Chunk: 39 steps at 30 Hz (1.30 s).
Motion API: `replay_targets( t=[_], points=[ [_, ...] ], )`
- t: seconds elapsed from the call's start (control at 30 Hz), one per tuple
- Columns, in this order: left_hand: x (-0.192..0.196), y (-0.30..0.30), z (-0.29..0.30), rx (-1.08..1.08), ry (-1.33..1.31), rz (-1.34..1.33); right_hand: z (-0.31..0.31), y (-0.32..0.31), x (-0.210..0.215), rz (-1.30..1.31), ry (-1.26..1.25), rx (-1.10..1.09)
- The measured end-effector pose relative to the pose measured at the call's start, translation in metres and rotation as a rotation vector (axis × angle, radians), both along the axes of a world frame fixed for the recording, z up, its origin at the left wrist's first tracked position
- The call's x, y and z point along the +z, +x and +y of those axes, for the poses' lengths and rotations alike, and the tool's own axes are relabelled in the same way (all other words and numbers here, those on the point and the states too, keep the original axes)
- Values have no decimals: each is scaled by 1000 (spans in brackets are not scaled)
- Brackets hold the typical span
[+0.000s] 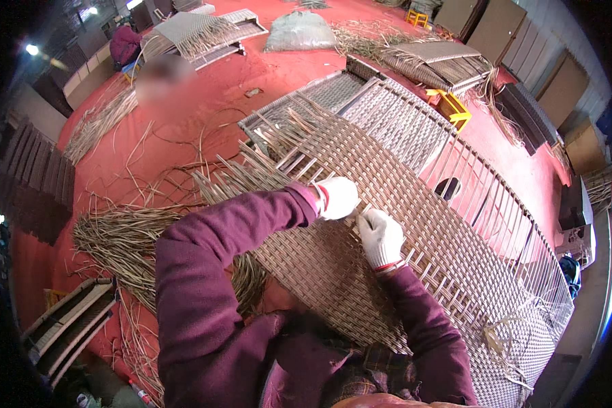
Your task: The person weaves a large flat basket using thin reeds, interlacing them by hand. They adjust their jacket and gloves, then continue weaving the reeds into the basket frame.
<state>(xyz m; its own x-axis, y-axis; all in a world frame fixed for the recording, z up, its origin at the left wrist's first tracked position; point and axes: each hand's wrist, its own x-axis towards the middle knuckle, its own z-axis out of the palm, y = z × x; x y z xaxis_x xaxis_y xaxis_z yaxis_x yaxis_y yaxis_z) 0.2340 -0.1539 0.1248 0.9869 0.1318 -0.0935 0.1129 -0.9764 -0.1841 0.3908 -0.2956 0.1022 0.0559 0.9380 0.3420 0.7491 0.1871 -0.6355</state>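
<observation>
The brown woven panel [319, 289] is right under both hands and goes out past them on all sides. The left hand [338, 197] and the right hand [381, 238], in white gloves, are just beside each other over it. The right hand's fingers are bent in; the left hand's fingertips are hidden. I cannot tell if either hand pinches a strip. Left of the panel, a big pile of strips [126, 245] lies on the red floor [251, 75].
</observation>
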Motion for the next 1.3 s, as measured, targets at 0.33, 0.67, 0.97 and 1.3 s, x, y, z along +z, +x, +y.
replay_targets(
  t=[0.33, 0.67, 0.97, 1.3],
  points=[
    [29, -71, 10, 300, -449, -298, 38, -23, 6, 421, -30, 262],
    [-13, -67, 23, 493, -416, -196, 39, -35, -13, 293, -150, -202],
    [-39, -55, 47, 234, 179, -267, 79, -41, -44, -412, 48, 47],
    [-9, -41, 52, 501, -546, 174, 51, -37, -38, 98, 209, 3]
  ],
)
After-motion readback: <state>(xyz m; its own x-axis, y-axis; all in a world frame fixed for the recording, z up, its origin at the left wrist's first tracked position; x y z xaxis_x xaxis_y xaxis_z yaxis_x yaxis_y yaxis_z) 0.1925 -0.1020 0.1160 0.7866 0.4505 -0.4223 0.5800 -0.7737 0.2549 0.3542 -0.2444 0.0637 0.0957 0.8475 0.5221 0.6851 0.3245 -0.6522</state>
